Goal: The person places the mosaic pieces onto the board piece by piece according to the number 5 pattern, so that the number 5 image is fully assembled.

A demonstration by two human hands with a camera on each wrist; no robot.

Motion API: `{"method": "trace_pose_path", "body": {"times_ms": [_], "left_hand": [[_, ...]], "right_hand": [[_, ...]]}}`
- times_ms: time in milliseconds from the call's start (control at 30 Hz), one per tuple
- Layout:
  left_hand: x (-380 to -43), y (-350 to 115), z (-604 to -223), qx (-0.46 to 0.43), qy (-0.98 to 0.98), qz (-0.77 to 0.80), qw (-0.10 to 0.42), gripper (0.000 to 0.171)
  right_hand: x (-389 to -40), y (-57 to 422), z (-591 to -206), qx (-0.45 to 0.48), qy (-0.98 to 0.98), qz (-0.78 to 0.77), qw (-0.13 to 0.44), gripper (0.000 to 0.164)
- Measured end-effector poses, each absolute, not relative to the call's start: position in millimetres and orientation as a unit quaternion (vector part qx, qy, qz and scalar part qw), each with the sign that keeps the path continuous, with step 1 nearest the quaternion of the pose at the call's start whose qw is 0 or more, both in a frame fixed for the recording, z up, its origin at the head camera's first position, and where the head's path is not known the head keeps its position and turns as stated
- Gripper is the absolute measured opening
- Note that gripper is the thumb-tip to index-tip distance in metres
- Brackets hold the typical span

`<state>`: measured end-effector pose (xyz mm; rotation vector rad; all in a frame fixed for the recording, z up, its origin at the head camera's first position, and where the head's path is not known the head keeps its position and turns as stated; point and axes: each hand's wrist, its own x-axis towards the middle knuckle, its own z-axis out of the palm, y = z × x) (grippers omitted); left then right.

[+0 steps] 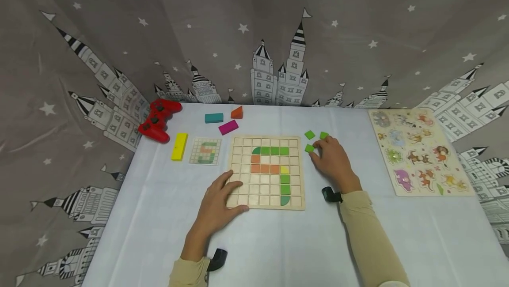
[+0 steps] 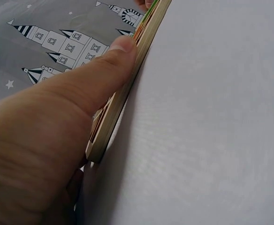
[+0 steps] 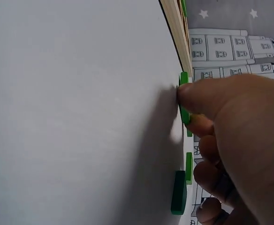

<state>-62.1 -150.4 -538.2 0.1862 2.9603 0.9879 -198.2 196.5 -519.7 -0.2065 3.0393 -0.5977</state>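
Note:
A square wooden grid board (image 1: 264, 187) lies on the table with orange, green and yellow tiles forming an S-like path. My left hand (image 1: 216, 205) rests on its near-left corner with fingers spread. In the left wrist view the thumb (image 2: 120, 51) lies against the board's edge (image 2: 123, 93). To the right of the board, my right hand (image 1: 334, 163) pinches a green square tile (image 1: 309, 148) between thumb and index finger. Two more green tiles, one (image 1: 309, 134) beyond and one (image 1: 324, 135) by the knuckles, lie close. A dark green piece (image 3: 178, 193) shows under the right hand.
A small pattern card (image 1: 205, 151), a yellow block (image 1: 180, 146) and a red game controller (image 1: 159, 120) lie left of the board. Behind it are teal (image 1: 214, 118), magenta (image 1: 228, 127) and orange (image 1: 237, 112) blocks. An animal puzzle board (image 1: 417, 150) lies at the far right.

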Motion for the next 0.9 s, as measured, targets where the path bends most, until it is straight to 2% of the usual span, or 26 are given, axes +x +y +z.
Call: {"method": "trace_pose_path", "body": {"times_ms": [167, 433, 667, 900], "left_hand": [[-62.6, -150.4, -538.2, 0.068, 0.947, 0.314, 0.012, 0.07], [-63.3, -150.4, -536.6, 0.063, 0.946, 0.319, 0.012, 0.072], [-62.9, -151.5, -535.5, 0.06, 0.946, 0.318, 0.013, 0.071], [-62.2, -150.3, -535.1, 0.057, 0.946, 0.319, 0.016, 0.071]], "right_hand": [[-167.8, 184.5, -516.4, -0.098, 0.969, -0.227, 0.012, 0.037], [-108.7, 143.2, -508.1, -0.246, 0.932, -0.266, 0.015, 0.023], [-89.3, 126.5, -515.6, -0.277, 0.938, -0.209, 0.012, 0.019], [-84.3, 124.6, -520.4, -0.268, 0.942, -0.199, 0.008, 0.018]]}}
